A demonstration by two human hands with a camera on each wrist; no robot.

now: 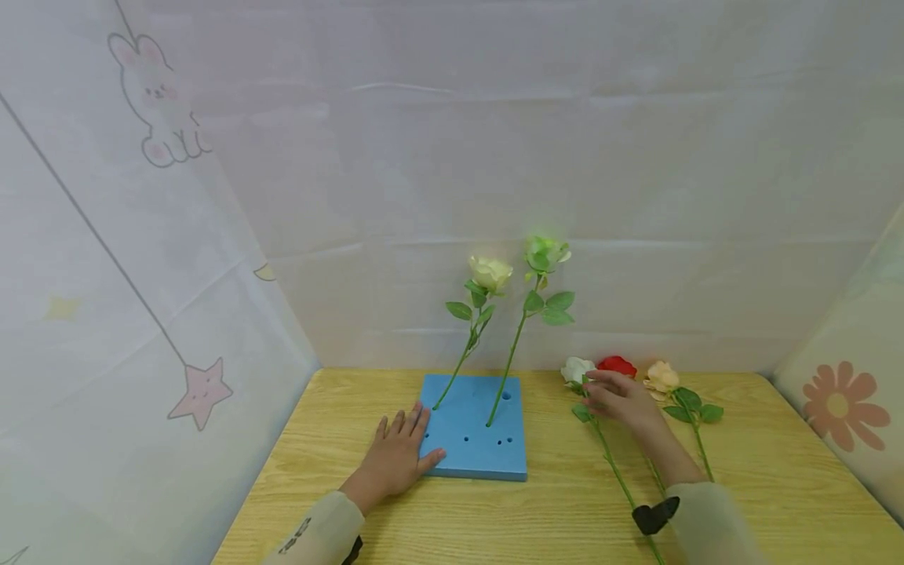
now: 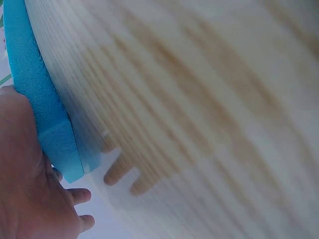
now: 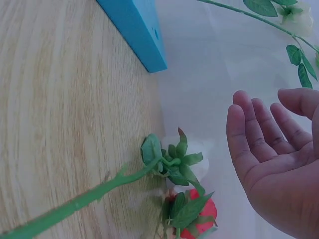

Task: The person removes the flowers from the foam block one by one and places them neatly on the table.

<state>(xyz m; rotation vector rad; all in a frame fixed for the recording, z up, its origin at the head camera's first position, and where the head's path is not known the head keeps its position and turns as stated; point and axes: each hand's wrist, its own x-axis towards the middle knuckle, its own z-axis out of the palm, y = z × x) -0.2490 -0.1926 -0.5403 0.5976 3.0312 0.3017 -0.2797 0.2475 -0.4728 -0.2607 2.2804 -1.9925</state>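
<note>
My left hand rests with spread fingers on the left side of a blue foam block dotted with small holes. Two artificial roses stand tilted in it: a cream rose and a pale green rose. Over on the right, my right hand hovers above the stem of a white rose that lies on the table. Its fingers are loosely bent, and the right wrist view shows nothing in the palm. A red rose lies just beyond, partly hidden by this hand.
Farther right lies a peach rose with its leaves and stem toward me. Everything is on a wood-grain table. Pale printed cloth hangs behind the table and along both sides.
</note>
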